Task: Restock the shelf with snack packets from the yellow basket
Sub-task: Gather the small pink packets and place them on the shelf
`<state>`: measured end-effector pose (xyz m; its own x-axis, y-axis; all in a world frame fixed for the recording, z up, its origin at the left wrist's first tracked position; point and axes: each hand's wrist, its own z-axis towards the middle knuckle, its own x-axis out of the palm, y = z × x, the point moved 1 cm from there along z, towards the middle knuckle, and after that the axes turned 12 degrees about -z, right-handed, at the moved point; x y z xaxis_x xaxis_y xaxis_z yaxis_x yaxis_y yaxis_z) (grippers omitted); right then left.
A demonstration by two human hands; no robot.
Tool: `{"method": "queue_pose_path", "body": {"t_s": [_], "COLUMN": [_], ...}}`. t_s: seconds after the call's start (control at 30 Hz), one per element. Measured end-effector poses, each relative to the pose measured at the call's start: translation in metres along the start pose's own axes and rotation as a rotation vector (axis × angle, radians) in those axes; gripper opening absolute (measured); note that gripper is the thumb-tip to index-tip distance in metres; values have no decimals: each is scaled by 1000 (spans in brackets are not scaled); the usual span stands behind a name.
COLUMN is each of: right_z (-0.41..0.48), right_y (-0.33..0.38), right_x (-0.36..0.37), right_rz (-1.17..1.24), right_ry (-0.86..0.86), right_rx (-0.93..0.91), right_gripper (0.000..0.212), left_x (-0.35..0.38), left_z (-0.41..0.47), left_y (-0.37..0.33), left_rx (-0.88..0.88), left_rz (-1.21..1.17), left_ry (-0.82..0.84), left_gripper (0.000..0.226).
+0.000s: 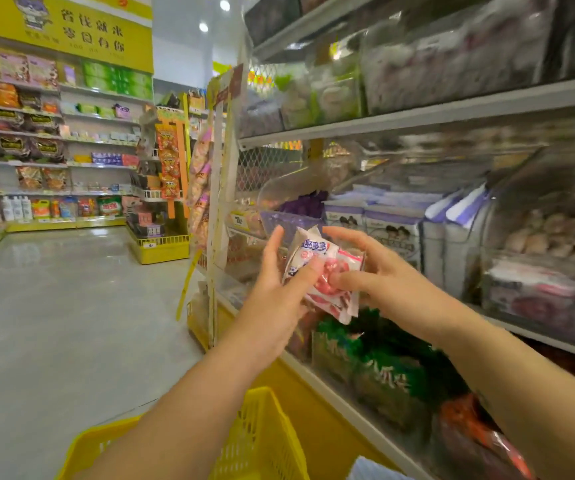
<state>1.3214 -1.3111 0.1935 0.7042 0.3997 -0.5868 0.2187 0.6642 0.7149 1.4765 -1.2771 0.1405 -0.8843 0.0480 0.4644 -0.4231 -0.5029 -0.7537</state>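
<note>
I hold a small pink and white snack packet (pixel 327 271) in front of the shelf unit (pixel 452 116) on my right. My left hand (pixel 275 289) grips its left side, thumb across the front. My right hand (pixel 376 275) pinches the right side between thumb and fingers. The packet hangs at the height of the middle shelf, in front of clear bins of white and purple packets (pixel 390 230). The yellow basket (pixel 262 434) sits low under my left forearm; its contents are hidden by my arms.
Green packets (pixel 376 362) and red packets (pixel 476 431) fill the lower bins behind a clear front. A yellow end display (pixel 161 244) stands down the aisle. Grey floor (pixel 71 306) spreads to the left, with stocked shelves along the far wall.
</note>
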Motion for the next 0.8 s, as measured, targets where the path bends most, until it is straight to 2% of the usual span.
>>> {"method": "queue_pose_path", "body": {"t_s": [0.07,0.17,0.23,0.4,0.47,0.53,0.6,0.63,0.7,0.8], "right_z": [-10,-27,-38,-56,-59,-59,-56,-53,-45,-22], "right_y": [16,33,42,49,49,44,32,25,10,-16], "right_x": [-22,-46,-61,-110,-138,-167,-196,-209,-230,-259], "right_rz": [-4,-16,-88,-209,-277,-430,-783,-992,-1295,-1323], "right_ry": [-66,-154,-202,-258,-268,-314,-413,-453,-471,-441], "right_rx": [-32,-112,-139,-153,-100,-10,145,236,409,582], "right_gripper": [58,67,70,46,40,34,35,43,54,56], "left_x": [35,83,111,170,184,190,188,185,181,176], "left_z": [10,20,27,51,60,71,82,88,99,110], "left_y": [-8,-18,-21,-15,-11,-6,1,5,12,19], "left_rx": [-23,17,-10,-150,-164,-70,114,199,309,363], "left_rz": [-271,-482,-510,-418,-220,256,676,827,1014,1148], "left_ry": [39,27,36,134,153,181,245,276,310,384], "left_gripper": [89,97,92,97,98,91,65,54,41,36]}}
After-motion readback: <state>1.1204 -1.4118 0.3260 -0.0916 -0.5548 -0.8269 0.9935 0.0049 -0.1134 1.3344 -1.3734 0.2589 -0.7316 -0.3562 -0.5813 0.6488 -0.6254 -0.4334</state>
